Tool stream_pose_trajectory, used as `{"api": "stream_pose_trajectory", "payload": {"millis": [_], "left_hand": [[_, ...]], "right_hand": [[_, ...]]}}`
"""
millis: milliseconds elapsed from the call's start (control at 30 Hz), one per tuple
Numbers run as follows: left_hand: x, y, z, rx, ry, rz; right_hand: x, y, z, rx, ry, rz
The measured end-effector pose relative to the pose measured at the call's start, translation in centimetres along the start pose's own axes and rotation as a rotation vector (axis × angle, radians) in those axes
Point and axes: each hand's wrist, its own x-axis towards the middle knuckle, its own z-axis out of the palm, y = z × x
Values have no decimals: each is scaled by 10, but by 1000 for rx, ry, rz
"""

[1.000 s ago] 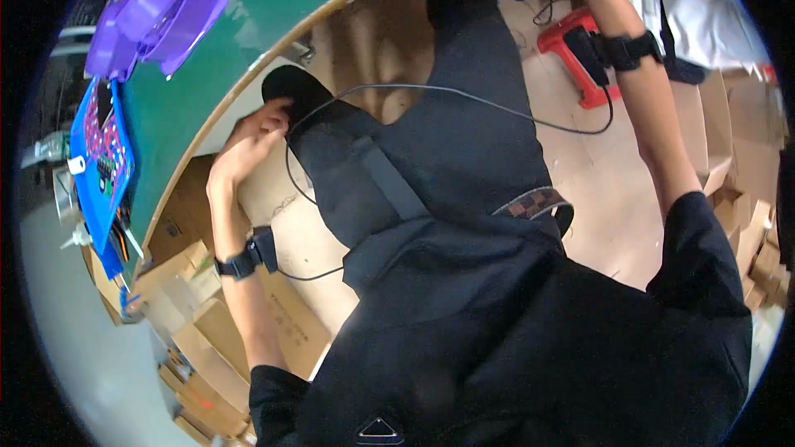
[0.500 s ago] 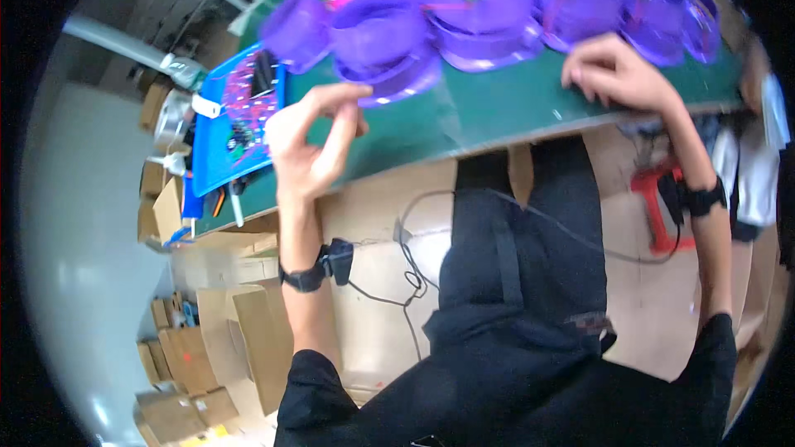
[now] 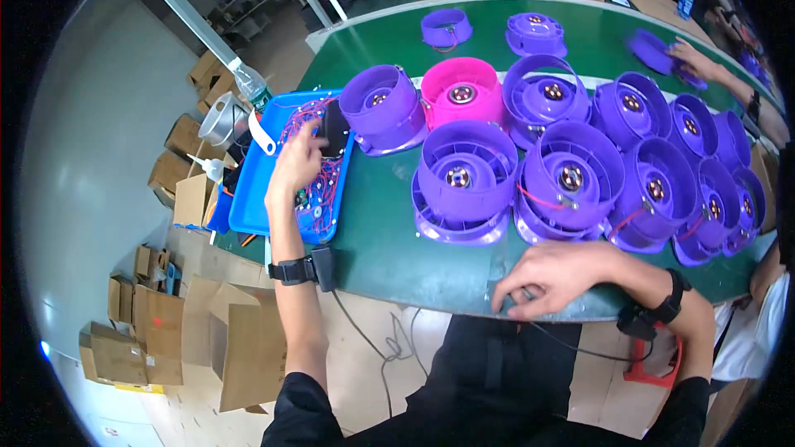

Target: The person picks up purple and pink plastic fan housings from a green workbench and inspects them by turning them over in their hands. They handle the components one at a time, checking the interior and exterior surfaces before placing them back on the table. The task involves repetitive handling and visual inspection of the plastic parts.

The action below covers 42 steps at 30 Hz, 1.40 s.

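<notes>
My left hand (image 3: 296, 159) is over the blue tray (image 3: 250, 199), its fingers apart and a little blurred. Beneath and around it lie tangled red wires (image 3: 327, 178) with small pale ends, and a black box-like thing (image 3: 334, 128) is beside the fingertips. My right hand (image 3: 556, 280) rests at the table's near edge, fingers loosely bent and apart, with nothing seen in them. Just beyond stand purple round fan housings (image 3: 465, 167) with shiny hubs, several with a red wire at the side. One pink housing (image 3: 460, 93) stands among them.
Two more purple housings (image 3: 536, 33) stand farther back on the green table (image 3: 389, 265). Another person's hand (image 3: 694, 60) touches purple parts at the far right. A plastic bottle (image 3: 251, 84) stands behind the tray. Cardboard boxes (image 3: 240, 339) are on the floor at left.
The view has shifted, showing more of the table. My left hand has gone from the table's near side to over the blue tray, its fingers reaching out. My right hand now rests at the near edge.
</notes>
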Motion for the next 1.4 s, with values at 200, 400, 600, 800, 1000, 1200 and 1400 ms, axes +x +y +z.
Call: {"api": "stream_pose_trajectory", "payload": {"millis": [200,400,600,800,1000,1200,1400], "left_hand": [[39,-5,-1,-138,173,-93],[73,-90,-1,141,-196,-405],[73,-38,48,-17,-174,-428],[57,-73,47,-133,-36,-400],[50,-41,59,-108,39,-421],[39,-25,48,25,70,-400],[41,-9,21,-73,252,-447]], "right_hand": [[-7,22,-7,239,-63,12],[8,7,-6,255,-96,47],[-3,18,-9,210,-63,112],[0,15,-8,287,-65,105],[-4,18,-8,259,-47,83],[-2,21,0,270,18,-11],[-1,6,-11,231,-21,3]]}}
